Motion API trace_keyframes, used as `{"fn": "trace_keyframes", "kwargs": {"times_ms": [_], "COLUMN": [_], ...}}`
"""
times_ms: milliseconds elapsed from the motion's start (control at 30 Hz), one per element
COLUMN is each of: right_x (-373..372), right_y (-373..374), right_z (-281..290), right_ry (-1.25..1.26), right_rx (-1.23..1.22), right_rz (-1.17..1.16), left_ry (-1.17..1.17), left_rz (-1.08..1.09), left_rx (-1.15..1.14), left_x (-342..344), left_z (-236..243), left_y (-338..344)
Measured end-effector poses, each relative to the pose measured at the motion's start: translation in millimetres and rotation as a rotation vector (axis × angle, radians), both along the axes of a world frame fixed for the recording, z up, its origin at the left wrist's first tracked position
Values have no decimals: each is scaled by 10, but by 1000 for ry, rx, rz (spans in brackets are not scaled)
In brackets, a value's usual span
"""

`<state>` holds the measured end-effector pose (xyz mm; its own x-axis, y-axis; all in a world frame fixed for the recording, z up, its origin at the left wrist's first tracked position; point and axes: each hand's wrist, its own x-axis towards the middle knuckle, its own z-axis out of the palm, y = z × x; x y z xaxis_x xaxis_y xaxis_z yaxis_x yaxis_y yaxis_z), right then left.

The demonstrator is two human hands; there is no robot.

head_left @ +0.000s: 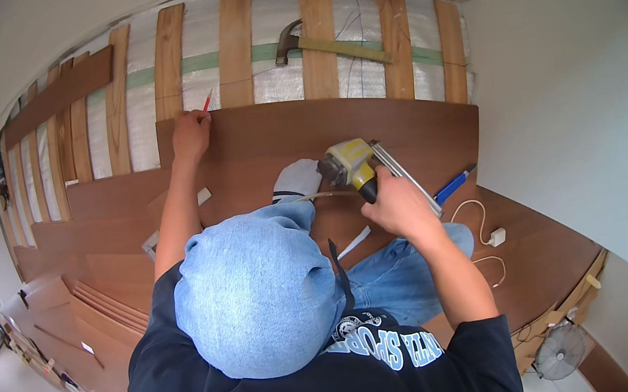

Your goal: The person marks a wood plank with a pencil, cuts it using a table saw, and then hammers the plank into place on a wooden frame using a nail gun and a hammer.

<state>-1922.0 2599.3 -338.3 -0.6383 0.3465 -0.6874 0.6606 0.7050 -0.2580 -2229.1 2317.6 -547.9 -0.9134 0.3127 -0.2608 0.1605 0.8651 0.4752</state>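
Note:
My right hand (399, 203) is wrapped round the grip of a yellow and black nail gun (351, 160), its long metal magazine slanting down to the right. The gun hangs over brown floorboards (264, 134), beside my socked foot (299, 175). At the far edge of the laid boards, my left hand (192, 131) pinches a red pencil (207, 101) whose tip points up over the bare wooden battens (233, 46). A claw hammer (332, 45) with a pale handle lies across the battens beyond.
Silvery foil (281, 85) shows between the battens. A loose brown plank (59, 96) rests across them at left. A blue utility knife (454, 185) and a white cord with plug (497, 237) lie at right. Stacked boards (107, 306) lie near left; a fan (561, 351) stands near right.

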Motion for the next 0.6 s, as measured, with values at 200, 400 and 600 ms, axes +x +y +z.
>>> {"fn": "trace_keyframes", "kwargs": {"times_ms": [200, 400, 600], "right_x": [197, 155, 144], "right_y": [114, 308, 231], "right_z": [553, 287, -76], "right_ry": [631, 1204, 1298], "right_rx": [-892, -1108, -1241], "right_rz": [-751, -885, -1092], "left_ry": [-125, -637, -820], "left_rz": [-58, -58, -454], "left_rx": [380, 1013, 1096], "left_x": [70, 580, 1060], "left_z": [380, 1232, 1740], "left_y": [363, 1306, 1600]}}
